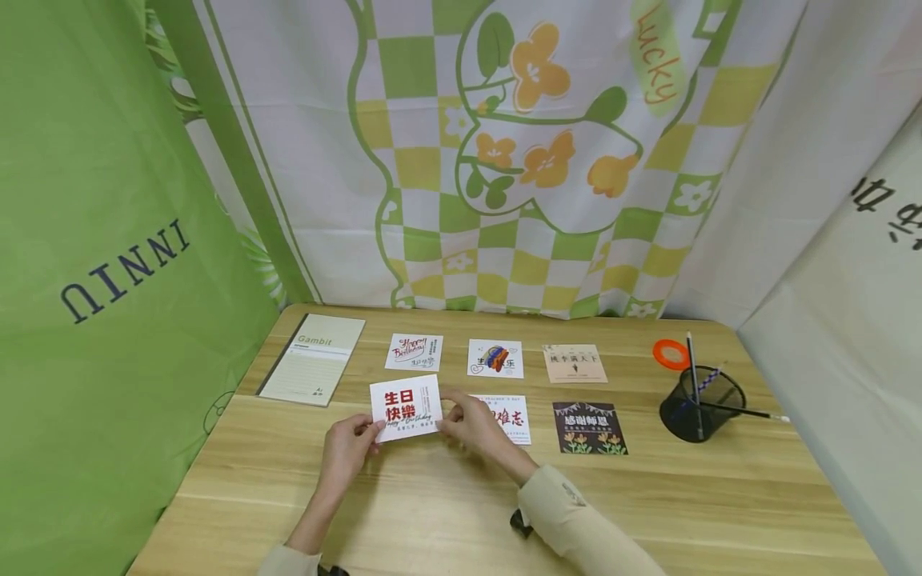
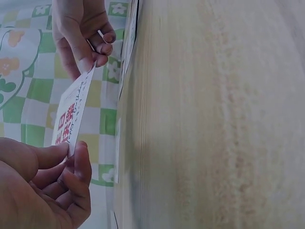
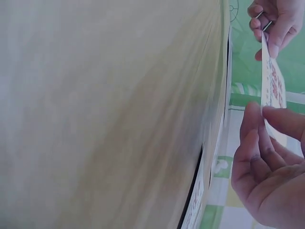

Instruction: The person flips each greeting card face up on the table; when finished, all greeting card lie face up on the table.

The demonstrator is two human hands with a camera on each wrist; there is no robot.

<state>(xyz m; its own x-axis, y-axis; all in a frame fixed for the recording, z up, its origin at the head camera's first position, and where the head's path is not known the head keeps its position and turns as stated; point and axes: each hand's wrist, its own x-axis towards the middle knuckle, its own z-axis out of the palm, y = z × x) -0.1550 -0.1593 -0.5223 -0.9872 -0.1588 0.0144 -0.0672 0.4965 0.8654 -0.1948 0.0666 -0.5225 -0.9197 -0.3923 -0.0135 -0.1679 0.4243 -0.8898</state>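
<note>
A white birthday card [image 1: 406, 406] with red Chinese characters is lifted above the wooden table, held between both hands. My left hand [image 1: 347, 446] pinches its left lower edge between thumb and fingers. At its right edge, my right hand [image 1: 474, 426] pinches the same card. From the left wrist view the card [image 2: 71, 112] looks tilted, with its printed side showing. Partly behind the right hand lies a white card [image 1: 515, 419] with red script. A "Happy Birthday" card [image 1: 414, 352] lies just beyond the held one.
At the back left lies a Gambit notebook [image 1: 313, 360]. More cards rest on the table: one with a colourful drawing [image 1: 495, 359], a beige one [image 1: 575, 364], a dark floral one [image 1: 591, 429]. A black mesh pen holder [image 1: 680, 412] and an orange ring [image 1: 671, 354] stand at right.
</note>
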